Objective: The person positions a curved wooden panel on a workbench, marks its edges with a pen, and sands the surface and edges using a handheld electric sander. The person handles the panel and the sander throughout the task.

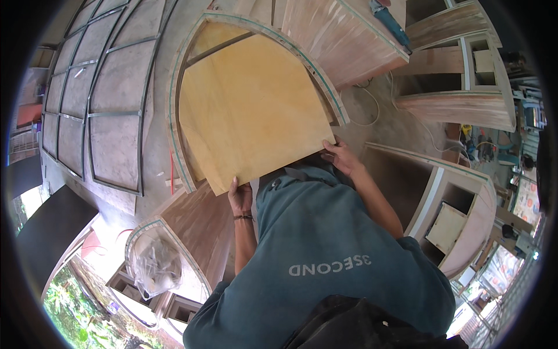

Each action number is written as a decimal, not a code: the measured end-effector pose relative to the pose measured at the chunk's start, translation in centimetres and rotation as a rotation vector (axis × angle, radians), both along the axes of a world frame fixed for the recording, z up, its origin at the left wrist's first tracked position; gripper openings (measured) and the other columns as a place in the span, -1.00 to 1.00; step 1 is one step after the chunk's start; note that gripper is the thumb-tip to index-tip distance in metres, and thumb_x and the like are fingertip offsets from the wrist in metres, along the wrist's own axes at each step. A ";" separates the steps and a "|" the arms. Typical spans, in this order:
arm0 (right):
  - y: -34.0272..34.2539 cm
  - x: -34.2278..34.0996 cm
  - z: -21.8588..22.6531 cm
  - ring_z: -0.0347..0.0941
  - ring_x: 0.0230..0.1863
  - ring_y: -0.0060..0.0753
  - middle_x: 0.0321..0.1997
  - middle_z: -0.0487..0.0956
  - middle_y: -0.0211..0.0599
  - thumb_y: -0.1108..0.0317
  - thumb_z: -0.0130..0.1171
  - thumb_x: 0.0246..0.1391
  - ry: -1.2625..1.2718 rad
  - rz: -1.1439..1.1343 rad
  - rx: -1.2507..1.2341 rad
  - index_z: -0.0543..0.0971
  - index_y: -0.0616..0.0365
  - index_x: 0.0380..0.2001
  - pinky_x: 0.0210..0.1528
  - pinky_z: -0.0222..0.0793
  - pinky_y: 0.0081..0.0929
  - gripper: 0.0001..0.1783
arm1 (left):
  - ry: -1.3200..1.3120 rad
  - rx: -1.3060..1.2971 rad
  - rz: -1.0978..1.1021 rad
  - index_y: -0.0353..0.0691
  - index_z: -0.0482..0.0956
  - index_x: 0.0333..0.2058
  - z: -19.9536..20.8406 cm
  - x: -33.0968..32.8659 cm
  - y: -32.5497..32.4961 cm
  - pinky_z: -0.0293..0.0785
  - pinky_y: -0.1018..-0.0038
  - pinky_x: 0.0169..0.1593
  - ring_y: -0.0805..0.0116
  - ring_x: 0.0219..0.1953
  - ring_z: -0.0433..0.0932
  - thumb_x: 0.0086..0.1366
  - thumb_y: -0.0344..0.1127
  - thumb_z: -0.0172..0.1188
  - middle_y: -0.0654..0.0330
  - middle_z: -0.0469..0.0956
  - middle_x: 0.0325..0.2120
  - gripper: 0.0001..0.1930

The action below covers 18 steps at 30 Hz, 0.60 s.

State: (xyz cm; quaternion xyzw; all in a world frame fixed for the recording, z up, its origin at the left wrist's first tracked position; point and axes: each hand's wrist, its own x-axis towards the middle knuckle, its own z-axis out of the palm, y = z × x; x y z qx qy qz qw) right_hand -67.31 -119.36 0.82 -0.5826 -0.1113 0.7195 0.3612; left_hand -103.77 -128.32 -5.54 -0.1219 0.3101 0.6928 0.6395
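Observation:
A large pale yellow plywood panel [256, 110] lies tilted over an arched wooden frame [174, 110] with a teal line along its rim. My left hand [240, 195] grips the panel's near left corner, thumb on top and fingers out of sight beneath. At the near right corner, my right hand [342, 156] holds the same edge, its thumb and fingers pinching the sheet. The panel's far end sits inside the frame, leaving a dark gap at the upper left. Its near edge reaches close to my body.
Dark metal lattice frames [116, 87] lie on the floor at left. A blue power tool [390, 26] rests on a wooden cabinet at upper right, with a cable [378, 110] trailing below. Curved cabinets [459, 215] stand at right; a clear plastic bag [156, 267] sits on another at lower left.

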 end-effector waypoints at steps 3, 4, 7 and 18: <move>0.0 2.2 -0.1 0.61 -0.07 -0.55 -0.05 0.64 -0.49 0.25 0.31 0.32 0.035 -0.004 0.065 0.56 -0.01 0.13 -0.05 0.59 -0.49 -0.64 | -0.030 0.024 -0.071 -0.29 0.37 0.29 0.2 1.5 1.5 0.33 0.22 0.48 0.17 0.34 0.43 0.35 -0.53 0.28 0.08 0.49 0.26 -0.44; 0.3 3.1 -0.1 0.60 -0.07 -0.56 -0.06 0.64 -0.50 0.24 0.31 0.32 0.009 0.001 0.062 0.57 -0.01 0.12 -0.04 0.59 -0.49 -0.65 | -0.016 0.032 -0.095 -0.28 0.37 0.29 0.0 2.1 2.4 0.32 0.22 0.48 0.18 0.35 0.42 0.35 -0.52 0.28 0.09 0.49 0.26 -0.44; 1.7 5.0 0.7 0.59 -0.10 -0.58 -0.08 0.64 -0.51 0.22 0.33 0.31 -0.070 0.013 0.063 0.59 0.00 0.10 -0.03 0.58 -0.49 -0.65 | -0.027 0.009 -0.153 -0.25 0.37 0.30 -0.9 3.7 4.3 0.31 0.24 0.48 0.21 0.35 0.41 0.35 -0.53 0.28 0.13 0.48 0.27 -0.44; 6.3 12.1 1.9 0.53 -0.36 -0.56 -0.36 0.67 -0.46 -0.06 0.46 0.14 -0.553 0.466 0.108 0.73 0.16 -0.22 -0.25 0.43 -0.52 -0.54 | -0.041 -0.018 -0.155 -0.28 0.43 0.23 -2.0 8.9 6.8 0.44 0.26 0.39 0.21 0.26 0.50 0.35 -0.51 0.31 0.10 0.55 0.18 -0.51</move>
